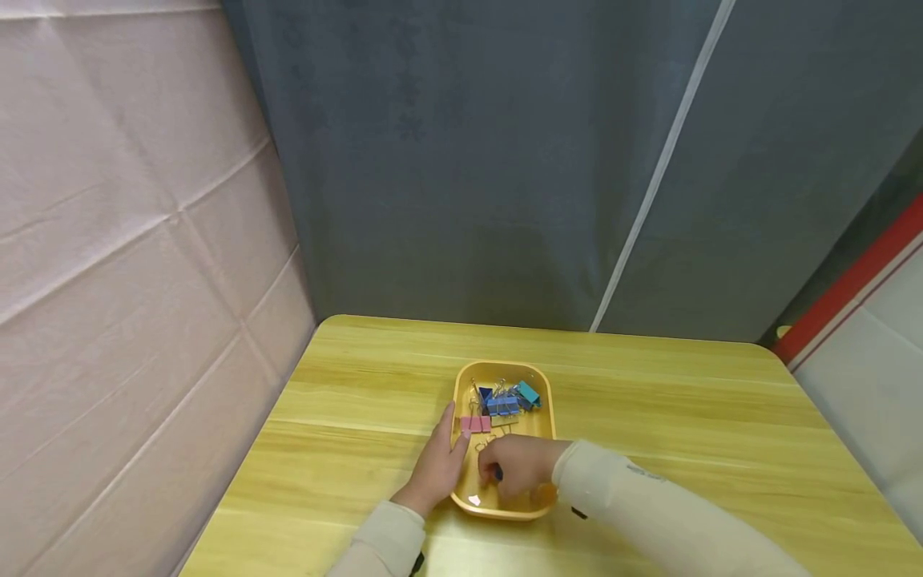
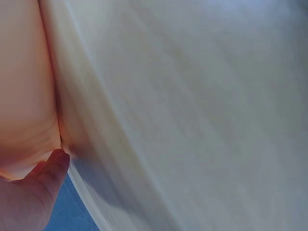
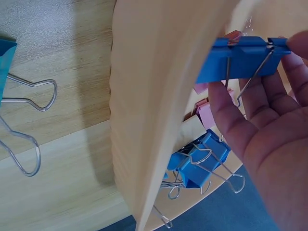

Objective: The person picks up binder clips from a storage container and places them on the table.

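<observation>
the table [image 1: 360, 369] has a yellow wood-grain top with rounded far corners, and light lays a pale sheen on its near part. to the left of the table hangs a creased, pale pinkish sheet [image 1: 130, 256], its fold lines crossing in a grid. behind the table, a dark grey-blue curtain [image 1: 461, 160] reaches the top of the view, with a slanting light strip [image 1: 661, 166] running down it. right of the table are a red band [image 1: 851, 280] and a whitish panel [image 1: 883, 385].
</observation>
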Demonstrator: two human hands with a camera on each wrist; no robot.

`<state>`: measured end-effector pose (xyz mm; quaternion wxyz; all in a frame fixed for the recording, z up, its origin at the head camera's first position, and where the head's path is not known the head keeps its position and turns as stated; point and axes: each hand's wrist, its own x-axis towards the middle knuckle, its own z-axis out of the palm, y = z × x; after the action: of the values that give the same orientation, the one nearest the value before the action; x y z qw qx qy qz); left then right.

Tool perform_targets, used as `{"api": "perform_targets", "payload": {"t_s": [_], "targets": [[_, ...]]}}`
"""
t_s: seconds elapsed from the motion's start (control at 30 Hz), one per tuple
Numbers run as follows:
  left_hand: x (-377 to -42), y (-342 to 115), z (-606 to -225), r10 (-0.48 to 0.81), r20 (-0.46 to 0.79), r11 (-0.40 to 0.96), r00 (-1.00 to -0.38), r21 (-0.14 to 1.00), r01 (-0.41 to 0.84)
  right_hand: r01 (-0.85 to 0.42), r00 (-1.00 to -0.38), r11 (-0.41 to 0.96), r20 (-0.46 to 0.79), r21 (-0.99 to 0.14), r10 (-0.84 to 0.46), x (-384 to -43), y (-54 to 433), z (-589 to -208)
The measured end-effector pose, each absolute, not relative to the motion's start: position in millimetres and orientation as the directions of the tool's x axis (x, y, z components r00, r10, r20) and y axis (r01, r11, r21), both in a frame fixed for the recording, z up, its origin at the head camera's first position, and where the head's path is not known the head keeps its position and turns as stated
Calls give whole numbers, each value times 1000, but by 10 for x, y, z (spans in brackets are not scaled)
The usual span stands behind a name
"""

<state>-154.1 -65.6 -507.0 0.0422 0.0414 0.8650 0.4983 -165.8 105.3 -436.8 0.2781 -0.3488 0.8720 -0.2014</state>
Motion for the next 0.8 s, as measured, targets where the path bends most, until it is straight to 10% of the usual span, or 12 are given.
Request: {"api": "perform_targets", "payload": {"t_s": [0.8], "targets": [[-1551, -644, -5109, 114, -30, 503, -993, 864, 32, -518, -637, 656, -265, -549, -724, -1712, 1179, -4276]]}}
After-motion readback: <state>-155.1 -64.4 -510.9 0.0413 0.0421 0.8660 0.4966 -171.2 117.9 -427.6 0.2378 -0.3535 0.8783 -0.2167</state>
